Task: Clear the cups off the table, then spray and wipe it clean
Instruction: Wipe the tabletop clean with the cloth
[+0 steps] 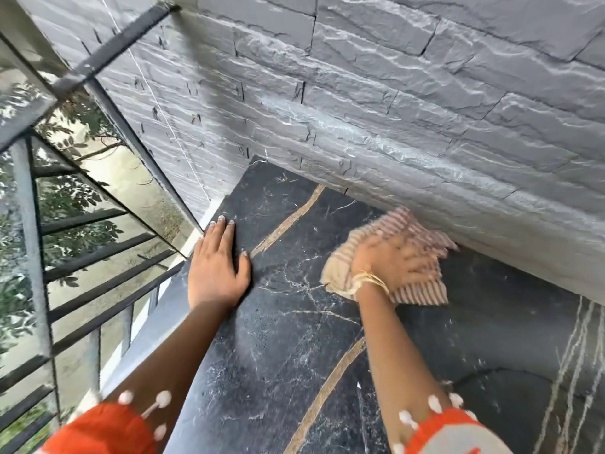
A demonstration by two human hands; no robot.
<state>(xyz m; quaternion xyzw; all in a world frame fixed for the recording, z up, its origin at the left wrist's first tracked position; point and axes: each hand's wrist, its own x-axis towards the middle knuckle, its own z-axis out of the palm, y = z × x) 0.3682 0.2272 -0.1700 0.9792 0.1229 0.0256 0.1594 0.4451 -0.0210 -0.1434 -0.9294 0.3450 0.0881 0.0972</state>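
**Striped cotton under a flat palm, wiping toward the wall**

Fingers of the right hand are lying spread and pressed flat on the cloth, not pinching it; they are blurring, so the exact finger positions are hard to tell. Judging by how it is crumpling, the cloth is handling as something light, soft and limp: it is bunching at the wrist side and fanning out ahead of the fingertips. Holding it down under an open palm looks like the sensible grip, since a pinch at one corner would probably let the rest drag and fold. It is cream with thin reddish stripes, and it is sitting on the table just beside the grey stone wall.

Across the slab, the left hand is resting palm down with fingers straight and close together, thumb angled out, holding nothing and seemingly bracing near the table's left edge.

Outward again, the table is showing as dark, hard marble with white veins and tan streaks, likely slick where wet. No cups are in view on it, so the wiping stage appears to be under way. Beyond the left edge, a metal railing is running past foliage.
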